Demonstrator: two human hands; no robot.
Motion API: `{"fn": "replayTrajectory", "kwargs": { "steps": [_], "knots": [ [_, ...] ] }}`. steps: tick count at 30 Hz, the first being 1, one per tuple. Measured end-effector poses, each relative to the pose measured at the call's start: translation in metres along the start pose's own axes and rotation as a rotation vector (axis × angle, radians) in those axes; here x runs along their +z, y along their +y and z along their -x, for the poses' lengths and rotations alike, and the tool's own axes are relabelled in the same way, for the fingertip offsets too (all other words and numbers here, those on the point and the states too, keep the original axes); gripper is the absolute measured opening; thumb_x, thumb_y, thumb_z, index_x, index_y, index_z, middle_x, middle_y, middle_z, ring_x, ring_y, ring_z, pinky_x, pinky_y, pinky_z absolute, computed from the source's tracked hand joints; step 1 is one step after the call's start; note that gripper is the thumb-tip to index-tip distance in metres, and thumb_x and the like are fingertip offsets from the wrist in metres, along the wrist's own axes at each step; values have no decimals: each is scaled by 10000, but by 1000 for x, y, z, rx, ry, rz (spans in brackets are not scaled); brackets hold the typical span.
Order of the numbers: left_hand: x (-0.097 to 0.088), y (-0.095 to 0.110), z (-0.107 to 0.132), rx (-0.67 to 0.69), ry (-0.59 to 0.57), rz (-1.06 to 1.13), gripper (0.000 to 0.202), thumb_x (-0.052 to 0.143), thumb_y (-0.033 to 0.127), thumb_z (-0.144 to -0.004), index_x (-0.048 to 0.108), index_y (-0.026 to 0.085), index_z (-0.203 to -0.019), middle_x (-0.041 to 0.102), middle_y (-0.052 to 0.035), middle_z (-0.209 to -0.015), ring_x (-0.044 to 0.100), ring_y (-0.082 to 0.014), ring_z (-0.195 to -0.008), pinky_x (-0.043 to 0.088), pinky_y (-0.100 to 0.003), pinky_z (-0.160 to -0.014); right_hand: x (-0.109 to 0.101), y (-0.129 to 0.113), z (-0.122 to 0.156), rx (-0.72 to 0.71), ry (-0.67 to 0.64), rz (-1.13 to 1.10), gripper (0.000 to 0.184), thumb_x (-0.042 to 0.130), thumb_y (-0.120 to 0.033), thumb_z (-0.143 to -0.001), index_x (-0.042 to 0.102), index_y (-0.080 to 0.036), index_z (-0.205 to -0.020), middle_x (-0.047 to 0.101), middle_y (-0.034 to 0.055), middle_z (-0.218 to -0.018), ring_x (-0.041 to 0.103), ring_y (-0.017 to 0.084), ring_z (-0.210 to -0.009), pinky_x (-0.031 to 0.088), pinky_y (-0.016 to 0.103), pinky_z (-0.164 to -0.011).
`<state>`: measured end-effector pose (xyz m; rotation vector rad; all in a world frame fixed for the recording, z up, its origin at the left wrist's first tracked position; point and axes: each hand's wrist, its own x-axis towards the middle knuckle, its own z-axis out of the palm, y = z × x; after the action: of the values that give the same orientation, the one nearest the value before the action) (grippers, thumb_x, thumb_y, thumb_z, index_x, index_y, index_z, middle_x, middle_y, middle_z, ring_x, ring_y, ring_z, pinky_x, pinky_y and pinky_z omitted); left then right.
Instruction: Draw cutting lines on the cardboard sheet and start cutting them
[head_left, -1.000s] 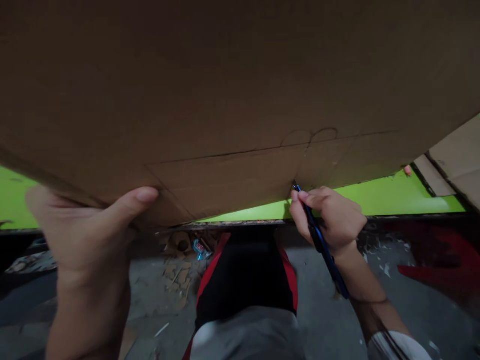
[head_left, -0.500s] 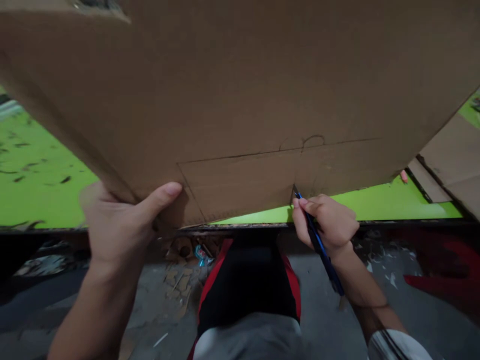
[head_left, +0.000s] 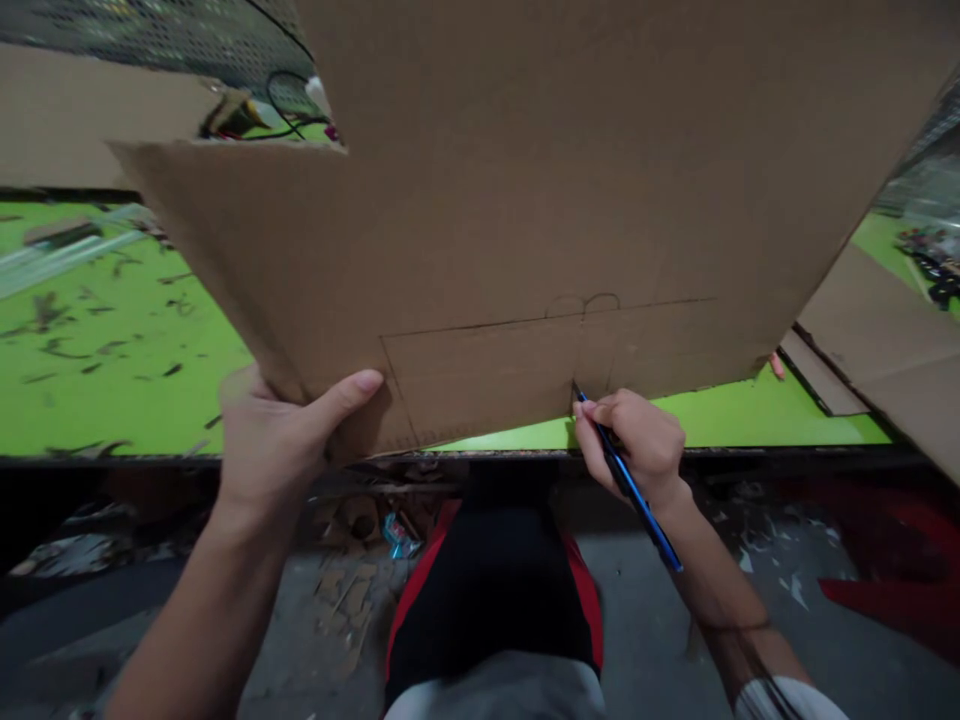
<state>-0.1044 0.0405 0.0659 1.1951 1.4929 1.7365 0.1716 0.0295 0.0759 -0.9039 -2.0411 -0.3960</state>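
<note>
A large brown cardboard sheet (head_left: 480, 220) stands tilted up, its lower edge near the front of the green table. My left hand (head_left: 289, 425) grips its lower left corner, thumb on the near face and fingers behind. My right hand (head_left: 634, 440) is closed around a slim blue-and-black pen (head_left: 637, 500). The pen's tip rests on the cardboard near the bottom edge, at a short dark upright line. Above it runs a long drawn line (head_left: 480, 325) with two small arcs on top. A slanted line descends from its left end.
Dark scraps litter the green tabletop (head_left: 82, 360) on the left. More cardboard (head_left: 892, 320) lies at right, beside a small orange piece (head_left: 776, 366). Behind the sheet's notched corner is a black cable (head_left: 281, 95). Cardboard offcuts (head_left: 345, 600) and a blue wrapper (head_left: 401, 535) are on the floor.
The view has shifted, so more of the table and the sheet's notched upper left corner shows. Both hands keep their holds, and the pen tip stays near the same upright line.
</note>
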Motion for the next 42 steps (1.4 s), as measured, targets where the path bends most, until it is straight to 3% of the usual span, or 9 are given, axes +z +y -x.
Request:
{"fn": "replayTrajectory", "kwargs": {
  "steps": [11,23,32,39,42],
  "knots": [
    [-1,-3,2,-1,4,-16,334,851,255,-541,734,138,-832,726,-21,-818,646,-126,-708,553,-200,-634,1,-8,1,65,-28,49,231,623,-62,-743,452,-198,-667,547,-30,-531,531,93,-475,429,199,-491],
    [0,-2,3,16,48,-61,308,845,294,-529,724,144,-770,715,-22,-800,631,-133,-689,550,-219,-604,1,-13,12,90,-28,49,223,608,-51,-752,465,-201,-668,559,-25,-539,536,103,-496,425,214,-507],
    [-1,-6,2,20,33,-27,344,853,281,-532,727,135,-818,716,-26,-826,629,-133,-722,546,-207,-627,-6,-13,10,58,-141,79,255,604,-66,-770,445,-205,-626,541,-17,-526,485,107,-491,405,228,-499],
    [1,-2,4,30,42,40,263,847,236,-543,720,129,-746,687,-8,-759,585,-94,-662,527,-166,-571,-18,-2,15,73,-174,-72,86,637,-145,-805,561,-166,-840,675,23,-705,643,118,-640,517,214,-624],
    [1,-2,3,87,46,25,250,839,227,-541,725,125,-739,694,-7,-760,587,-91,-660,524,-160,-557,-20,-4,21,98,-192,-55,165,611,-102,-809,581,-149,-964,700,46,-810,659,122,-712,535,226,-703]
  ]
}}
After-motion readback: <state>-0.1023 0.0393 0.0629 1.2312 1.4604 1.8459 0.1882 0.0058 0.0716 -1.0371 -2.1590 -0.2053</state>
